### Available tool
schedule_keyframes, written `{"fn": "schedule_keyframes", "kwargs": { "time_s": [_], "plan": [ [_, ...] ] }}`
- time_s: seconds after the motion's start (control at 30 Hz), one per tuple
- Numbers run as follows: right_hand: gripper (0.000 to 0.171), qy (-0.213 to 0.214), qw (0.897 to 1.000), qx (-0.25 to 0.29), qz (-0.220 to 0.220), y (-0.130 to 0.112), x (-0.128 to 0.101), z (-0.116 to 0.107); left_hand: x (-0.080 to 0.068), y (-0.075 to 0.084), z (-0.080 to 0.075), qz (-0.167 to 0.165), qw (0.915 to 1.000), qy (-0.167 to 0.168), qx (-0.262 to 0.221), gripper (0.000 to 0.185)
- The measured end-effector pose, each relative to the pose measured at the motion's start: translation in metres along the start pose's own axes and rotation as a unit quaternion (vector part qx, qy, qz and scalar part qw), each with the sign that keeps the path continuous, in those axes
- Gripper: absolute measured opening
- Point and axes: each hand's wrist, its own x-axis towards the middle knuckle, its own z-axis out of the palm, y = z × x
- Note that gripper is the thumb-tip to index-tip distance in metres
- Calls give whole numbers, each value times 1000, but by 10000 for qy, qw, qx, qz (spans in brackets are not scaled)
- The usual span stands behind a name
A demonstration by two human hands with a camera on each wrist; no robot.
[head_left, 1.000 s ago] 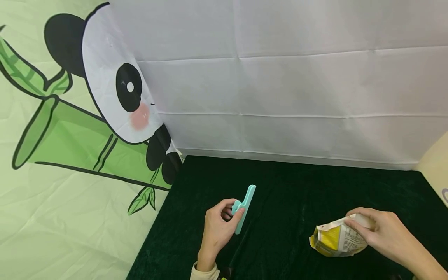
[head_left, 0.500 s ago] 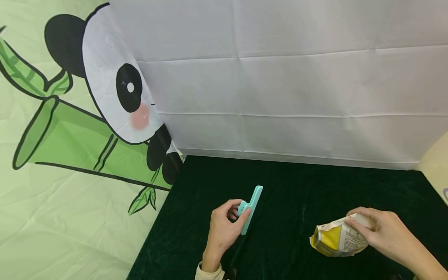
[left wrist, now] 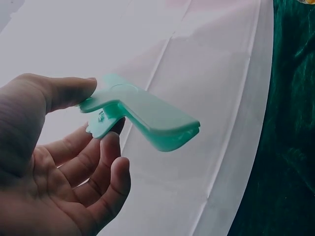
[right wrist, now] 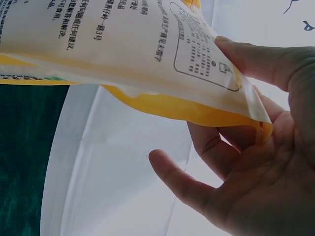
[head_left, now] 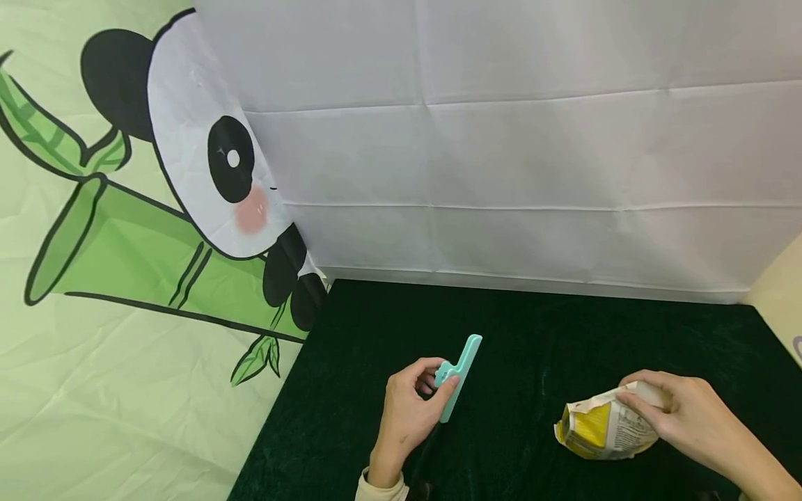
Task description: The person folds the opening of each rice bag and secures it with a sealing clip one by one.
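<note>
My left hand (head_left: 410, 410) pinches a mint-green bag clip (head_left: 462, 376) by its handles, thumb on one lever and fingertips under the other. In the left wrist view the long jaws of the bag clip (left wrist: 157, 120) are together, with nothing between them. On the right, my right hand (head_left: 686, 410) grips the upper end of a yellow and white printed food bag (head_left: 617, 424), thumb on the near face and fingers behind. Seen from the right wrist, rows of dark print cover the white side of the bag (right wrist: 113, 39), with yellow along its edge. The clip and the bag are apart.
A dark green cloth (head_left: 501, 320) covers the table. A white sheet (head_left: 520, 153) hangs behind its back edge, and a light green sheet with a panda and bamboo print (head_left: 144, 236) hangs on the left. A cream panel (head_left: 780, 292) stands at the right edge.
My left hand has moved steadily to the right with the bag clip, nearer to the bag. My right hand and the bag have stayed in place.
</note>
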Motion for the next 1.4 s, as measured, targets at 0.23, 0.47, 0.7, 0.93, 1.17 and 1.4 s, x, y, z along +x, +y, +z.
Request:
{"fn": "schedule_keyframes", "kwargs": {
  "time_s": [0.23, 0.47, 0.7, 0.93, 1.17, 1.4],
  "plan": [
    [11, 11, 10000, 5, -42, -1, -1, 0, 0, 2, 5, 127, 9999, -74, -12, 25],
    [12, -19, 10000, 26, 0, -2, -1, 0, 1, 3, 8, 212, 9996, -169, -52, 29],
    [12, -10, 10000, 23, -9, -2, -1, 0, 1, 6, 11, 237, 9994, -245, -71, 27],
    [12, -16, 10000, 60, -7, -2, -1, 0, 1, 7, 14, 204, 9992, -325, -96, 29],
    [14, -42, 10000, 47, 27, -2, -1, 0, 1, 7, 16, 160, 9991, -362, -149, 28],
    [14, -43, 10000, -6, 75, -1, -1, 0, 0, 7, 18, 217, 9987, -410, -217, 30]
  ]
}}
